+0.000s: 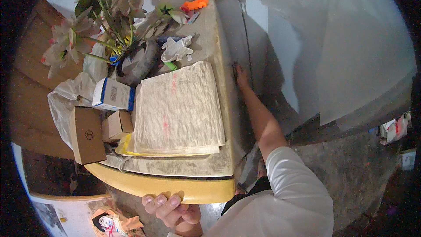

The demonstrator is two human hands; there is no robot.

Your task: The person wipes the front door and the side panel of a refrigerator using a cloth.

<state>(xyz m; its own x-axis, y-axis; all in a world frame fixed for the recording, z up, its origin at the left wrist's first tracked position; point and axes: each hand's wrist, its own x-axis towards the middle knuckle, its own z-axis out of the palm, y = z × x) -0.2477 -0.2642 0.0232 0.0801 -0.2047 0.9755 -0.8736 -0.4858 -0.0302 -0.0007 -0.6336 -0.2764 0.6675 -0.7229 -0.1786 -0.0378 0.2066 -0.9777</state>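
Note:
A pale, stained appliance top [184, 164], likely a refrigerator's, fills the middle, with a curved yellow door [197, 189] along its near side. A narrow dark gap runs between the two. My left hand [174, 209] has its fingers curled over the door's lower edge; the thumb is partly hidden. My right arm reaches up along the appliance's right side, and my right hand [241, 75] is by that side near the wall; its fingertips are hidden or too dark to make out. A folded, wrinkled whitish sheet [179, 108] with faint red print lies on the top, over something yellow.
On the top stand artificial flowers [126, 0] in a dark vase [143, 61], a blue-and-white box [113, 95], two brown cardboard boxes [88, 135] [116, 126], a white figure-like object [177, 48] and an orange toy [196, 4]. Translucent sheeting [355, 49] hangs at the right.

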